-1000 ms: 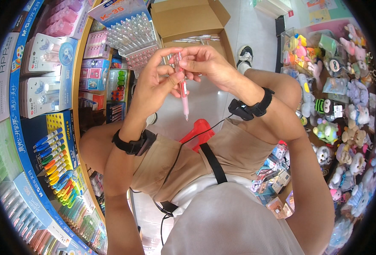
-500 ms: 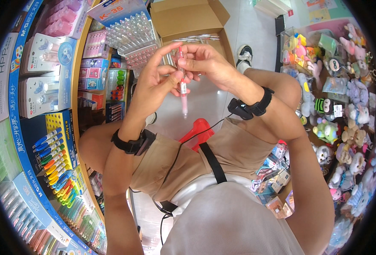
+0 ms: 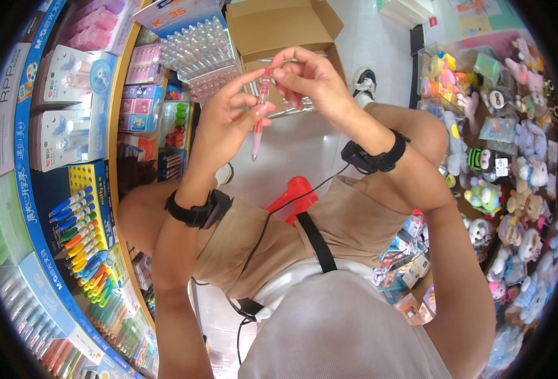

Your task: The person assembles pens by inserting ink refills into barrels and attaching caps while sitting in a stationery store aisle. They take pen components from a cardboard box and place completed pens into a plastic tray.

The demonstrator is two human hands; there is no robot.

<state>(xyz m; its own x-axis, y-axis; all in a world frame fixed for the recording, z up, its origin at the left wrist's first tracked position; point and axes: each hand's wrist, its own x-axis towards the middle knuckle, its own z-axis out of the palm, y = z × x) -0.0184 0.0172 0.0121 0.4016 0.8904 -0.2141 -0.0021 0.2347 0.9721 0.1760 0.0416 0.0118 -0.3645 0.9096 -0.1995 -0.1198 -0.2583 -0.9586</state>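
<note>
A slim pink-and-red pen (image 3: 257,136) with clear parts hangs at a slant, its narrow tip pointing down. My left hand (image 3: 225,123) grips the middle of the barrel between thumb and fingers, with the index finger stretched along toward the top. At the pen's upper end, the thumb and index finger of my right hand (image 3: 310,79) close on it; the other fingers curl loosely. Just beyond my hands sits an open cardboard box (image 3: 282,39), with clear-wrapped slim items partly visible inside, behind the fingers.
At the left, a display box of clear pens (image 3: 197,47) stands by shelves of markers (image 3: 83,237) and boxed stationery. Plush toys (image 3: 519,177) crowd the right side. A red plastic object (image 3: 293,196) lies between my legs, and a black cable (image 3: 273,215) crosses my lap.
The pen has turned from nearly upright to a slant, its lower tip swinging left. My right hand has shifted slightly right and up, opening a gap between the hands.
</note>
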